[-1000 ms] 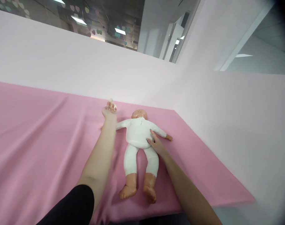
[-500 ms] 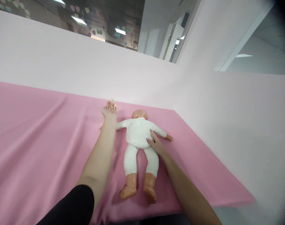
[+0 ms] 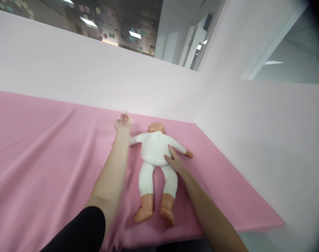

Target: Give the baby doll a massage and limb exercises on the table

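A baby doll [image 3: 155, 148] in a white suit lies on its back on the pink cloth [image 3: 56, 157], feet towards me and arms spread. My right hand [image 3: 174, 162] rests on the side of its belly with the fingers apart. Beyond the doll's outstretched arm, left of its head, my left hand [image 3: 122, 123] is turned palm up with the fingers curled. A small cream-coloured object [image 3: 125, 112] shows past those fingertips and beside them, in that hand's grasp. Most of it is hidden by the fingers, so its kind is unclear.
A white wall [image 3: 96, 77] runs along the back of the pink surface, with a window [image 3: 117, 21] above it. Another white wall [image 3: 267, 133] rises on the right. Soft folds crease the cloth on the left; its front edge lies close to me.
My left hand has turned slightly, and its fingers now cover more of the cream-coloured object. My right hand and the doll stay as they were.
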`<state>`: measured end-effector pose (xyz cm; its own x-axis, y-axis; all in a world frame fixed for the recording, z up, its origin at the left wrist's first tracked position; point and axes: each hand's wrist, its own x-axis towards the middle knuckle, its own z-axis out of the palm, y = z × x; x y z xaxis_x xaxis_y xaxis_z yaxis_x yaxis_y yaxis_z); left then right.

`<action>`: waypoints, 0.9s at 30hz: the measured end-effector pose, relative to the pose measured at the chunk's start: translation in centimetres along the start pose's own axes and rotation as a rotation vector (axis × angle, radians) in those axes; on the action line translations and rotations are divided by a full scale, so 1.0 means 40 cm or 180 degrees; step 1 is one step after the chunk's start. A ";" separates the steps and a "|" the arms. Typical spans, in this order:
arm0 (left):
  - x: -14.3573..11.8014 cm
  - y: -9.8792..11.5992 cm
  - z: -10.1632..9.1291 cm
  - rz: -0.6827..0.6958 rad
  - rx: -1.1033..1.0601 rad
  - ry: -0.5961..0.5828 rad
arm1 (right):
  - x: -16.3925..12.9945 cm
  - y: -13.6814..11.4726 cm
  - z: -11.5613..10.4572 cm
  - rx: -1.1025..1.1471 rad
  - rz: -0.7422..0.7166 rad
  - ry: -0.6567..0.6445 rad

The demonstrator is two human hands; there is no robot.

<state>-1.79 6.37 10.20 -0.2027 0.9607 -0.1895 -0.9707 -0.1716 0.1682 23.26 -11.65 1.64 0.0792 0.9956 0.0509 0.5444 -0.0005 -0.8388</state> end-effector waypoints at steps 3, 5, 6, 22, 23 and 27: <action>0.003 0.001 0.001 -0.0034 0.0011 -0.0030 | 0.001 0.001 0.000 -0.0033 0.0032 -0.0006; 0.004 0.000 0.002 -0.0069 -0.0006 -0.0029 | 0.001 0.002 0.000 -0.0037 0.0033 -0.0008; 0.004 0.000 0.002 -0.0082 -0.0008 -0.0022 | 0.001 0.003 0.000 -0.0039 0.0022 -0.0005; -0.006 -0.007 0.007 -0.0116 0.0084 -0.0012 | -0.001 -0.001 0.001 0.0084 0.0059 0.0037; -0.007 -0.006 0.007 -0.0124 0.0073 -0.0011 | -0.002 -0.004 0.000 0.0082 0.0065 0.0019; -0.012 -0.005 0.009 -0.0141 0.0133 -0.0074 | -0.004 -0.009 0.000 0.0061 0.0050 -0.0002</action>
<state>-1.45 6.02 10.59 -0.1560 0.9721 -0.1753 -0.9723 -0.1199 0.2005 23.04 -11.82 1.93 0.0872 0.9955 0.0372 0.5270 -0.0144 -0.8497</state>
